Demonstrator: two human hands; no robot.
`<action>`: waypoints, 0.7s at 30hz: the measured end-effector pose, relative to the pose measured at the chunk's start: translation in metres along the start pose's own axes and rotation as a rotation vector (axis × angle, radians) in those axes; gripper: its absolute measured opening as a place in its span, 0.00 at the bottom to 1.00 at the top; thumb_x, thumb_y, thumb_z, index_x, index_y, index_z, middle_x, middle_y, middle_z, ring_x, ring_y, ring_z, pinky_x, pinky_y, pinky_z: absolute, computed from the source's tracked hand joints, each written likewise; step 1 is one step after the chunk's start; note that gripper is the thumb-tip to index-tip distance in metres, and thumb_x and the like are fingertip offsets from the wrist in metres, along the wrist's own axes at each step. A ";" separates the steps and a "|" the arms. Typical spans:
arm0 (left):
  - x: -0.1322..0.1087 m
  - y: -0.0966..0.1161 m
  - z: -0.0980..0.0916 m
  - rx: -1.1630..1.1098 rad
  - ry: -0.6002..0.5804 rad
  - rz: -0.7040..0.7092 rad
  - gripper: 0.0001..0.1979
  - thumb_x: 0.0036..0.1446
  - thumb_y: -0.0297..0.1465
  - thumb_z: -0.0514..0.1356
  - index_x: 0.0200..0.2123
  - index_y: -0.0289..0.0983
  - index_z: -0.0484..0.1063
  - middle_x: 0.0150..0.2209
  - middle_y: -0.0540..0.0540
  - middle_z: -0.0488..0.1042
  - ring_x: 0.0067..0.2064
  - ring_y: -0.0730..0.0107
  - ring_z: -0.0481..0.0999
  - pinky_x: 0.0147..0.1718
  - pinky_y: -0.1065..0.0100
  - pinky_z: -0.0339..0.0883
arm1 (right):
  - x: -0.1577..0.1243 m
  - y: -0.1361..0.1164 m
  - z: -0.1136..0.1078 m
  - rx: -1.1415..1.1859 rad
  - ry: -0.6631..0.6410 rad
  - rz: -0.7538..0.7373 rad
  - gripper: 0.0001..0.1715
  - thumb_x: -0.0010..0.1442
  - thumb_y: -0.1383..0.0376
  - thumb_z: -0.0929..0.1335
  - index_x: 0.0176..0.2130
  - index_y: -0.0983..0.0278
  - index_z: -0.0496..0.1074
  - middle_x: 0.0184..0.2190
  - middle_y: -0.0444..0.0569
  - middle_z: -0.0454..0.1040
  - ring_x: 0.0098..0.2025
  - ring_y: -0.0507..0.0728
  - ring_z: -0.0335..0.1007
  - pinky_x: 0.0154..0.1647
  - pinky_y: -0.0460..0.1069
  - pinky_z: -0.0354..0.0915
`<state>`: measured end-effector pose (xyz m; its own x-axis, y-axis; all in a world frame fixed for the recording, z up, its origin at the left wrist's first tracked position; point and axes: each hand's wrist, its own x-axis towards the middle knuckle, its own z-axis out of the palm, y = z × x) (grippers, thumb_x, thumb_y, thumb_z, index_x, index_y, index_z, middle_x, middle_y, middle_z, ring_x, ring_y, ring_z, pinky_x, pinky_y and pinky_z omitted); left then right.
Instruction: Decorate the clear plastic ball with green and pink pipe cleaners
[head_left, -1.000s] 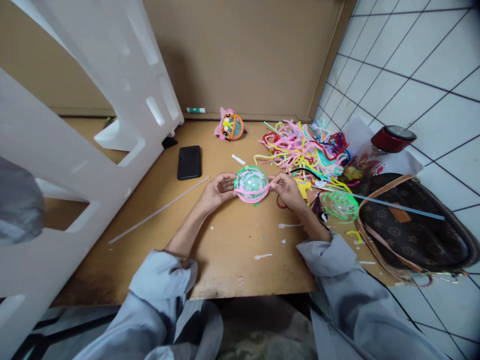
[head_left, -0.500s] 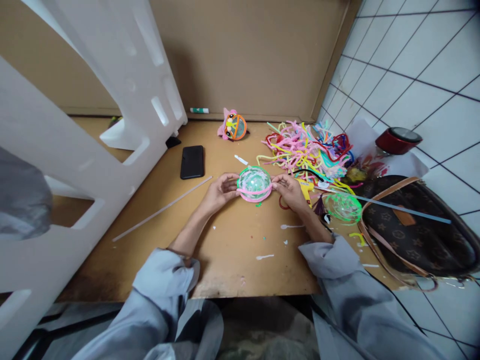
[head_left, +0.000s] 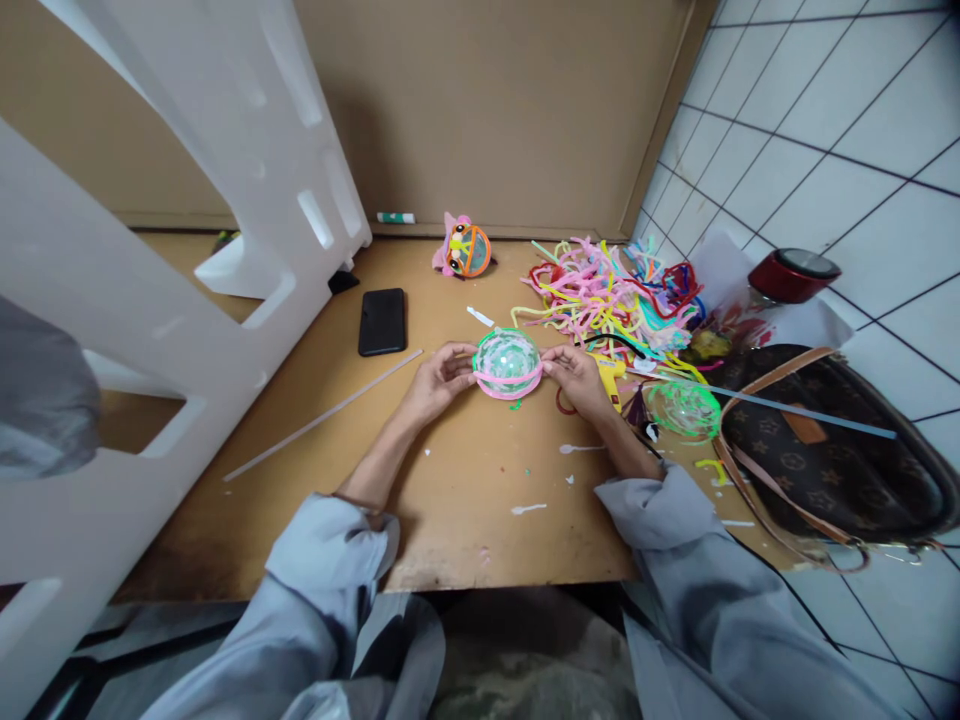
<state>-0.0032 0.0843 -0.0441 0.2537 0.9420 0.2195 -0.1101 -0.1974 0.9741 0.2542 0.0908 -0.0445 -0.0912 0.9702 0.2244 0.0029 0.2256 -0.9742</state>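
Between my two hands is a clear plastic dome (head_left: 508,352) with green trim on its upper edge and a pink pipe cleaner (head_left: 507,380) across its near side. My left hand (head_left: 444,380) pinches the left edge. At the right edge, the fingers of my right hand (head_left: 571,378) close on the rim by the pink strip. Just beyond my right hand lies a yellow glue gun (head_left: 611,378), partly hidden by it. A second clear dome with green trim (head_left: 684,410) rests to the right of my right wrist.
A tangled heap of coloured pipe cleaners (head_left: 611,300) lies back right, near a red-lidded bottle (head_left: 795,275) and brown handbag (head_left: 847,440). Further left are a black phone (head_left: 382,322), a long glue stick (head_left: 322,415) and an orange-and-pink decorated ball (head_left: 466,248). A white plastic panel (head_left: 285,200) stands left.
The view has shifted slightly. Both hands keep their hold on the dome, which looks tilted a little differently; nothing else has visibly moved.
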 end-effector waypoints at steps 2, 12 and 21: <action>0.000 -0.001 -0.001 -0.005 0.008 0.000 0.27 0.45 0.41 0.75 0.45 0.36 0.71 0.43 0.42 0.79 0.45 0.63 0.80 0.47 0.61 0.73 | 0.000 0.000 0.001 0.000 -0.004 0.000 0.15 0.48 0.55 0.76 0.31 0.60 0.73 0.31 0.46 0.78 0.37 0.56 0.75 0.45 0.53 0.71; 0.002 -0.005 -0.004 0.011 0.008 0.013 0.28 0.48 0.43 0.73 0.48 0.38 0.68 0.52 0.40 0.76 0.48 0.61 0.80 0.51 0.58 0.73 | -0.001 0.000 0.010 0.026 0.011 -0.033 0.15 0.51 0.54 0.74 0.28 0.59 0.68 0.28 0.43 0.73 0.35 0.55 0.73 0.43 0.52 0.70; 0.002 -0.008 -0.006 0.014 -0.002 0.016 0.27 0.49 0.42 0.72 0.48 0.39 0.67 0.57 0.39 0.73 0.48 0.63 0.79 0.52 0.59 0.73 | -0.003 -0.003 0.012 -0.017 -0.005 -0.043 0.16 0.53 0.53 0.72 0.30 0.59 0.66 0.29 0.43 0.72 0.35 0.54 0.71 0.43 0.52 0.69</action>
<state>-0.0076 0.0898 -0.0515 0.2539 0.9382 0.2354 -0.1003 -0.2165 0.9711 0.2422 0.0857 -0.0422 -0.0968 0.9592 0.2658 0.0157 0.2685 -0.9632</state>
